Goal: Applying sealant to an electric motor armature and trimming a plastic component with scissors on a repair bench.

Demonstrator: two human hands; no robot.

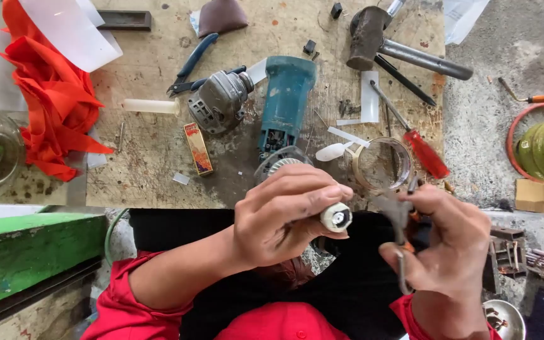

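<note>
We found the left hand (pixel 278 217) clenched around a small white cylindrical part (pixel 335 217), its end showing past the fingertips at three o'clock. The right hand (pixel 445 242) gripped grey pliers (pixel 400 236), handles pointing to six o'clock. Both hands hung over the lap, just below the bench (pixel 152 170) edge. On the bench, at twelve o'clock from the left hand, lay a teal grinder body (pixel 284 101) with its grey gear head (pixel 218 104) detached beside it at nine o'clock. A red screwdriver (pixel 420 145) lay at twelve o'clock from the right hand, and a hammer (pixel 373 38) beyond that.
</note>
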